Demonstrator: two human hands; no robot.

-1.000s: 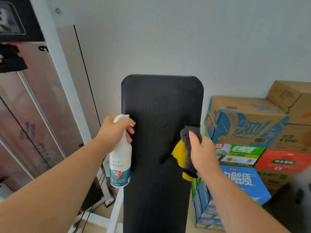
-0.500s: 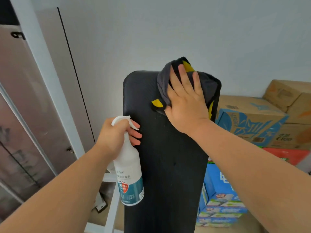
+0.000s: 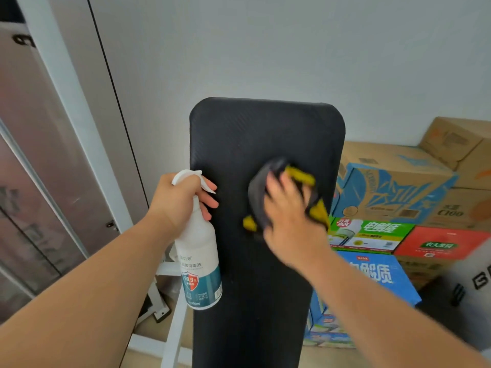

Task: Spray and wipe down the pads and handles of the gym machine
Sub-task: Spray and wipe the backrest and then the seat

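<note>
Down comes my right hand (image 3: 288,211) from the top corner of the pad to its middle, dragging the cloth (image 3: 268,192) with it, and it's blurred with motion right now. My palm is flat on the cloth, fingers spread, pressing it against the pad's right half; grey fabric bulges out on the left of my hand and yellow edges poke out above my fingers, at the right and at the lower left.

Over on the other side, my left hand (image 3: 178,200) is wrapped tight around the neck of the spray bottle (image 3: 200,264), fingers curled under the white trigger, nozzle pointing toward the pad. The bottle hangs upright just beside the pad's left edge, its teal and white label with a red shield facing me.

That long black pad (image 3: 265,134) stands up in front of me, rounded corners at the top, running down out of view between my forearms. White frame bars (image 3: 174,328) show below the bottle.

Behind on the right, stacked cardboard boxes (image 3: 393,192), brown, blue, green and red, sit against the wall. On the left, a white post (image 3: 66,96) and frosted panels (image 3: 29,160). Beyond it all, the plain pale wall (image 3: 265,43).
</note>
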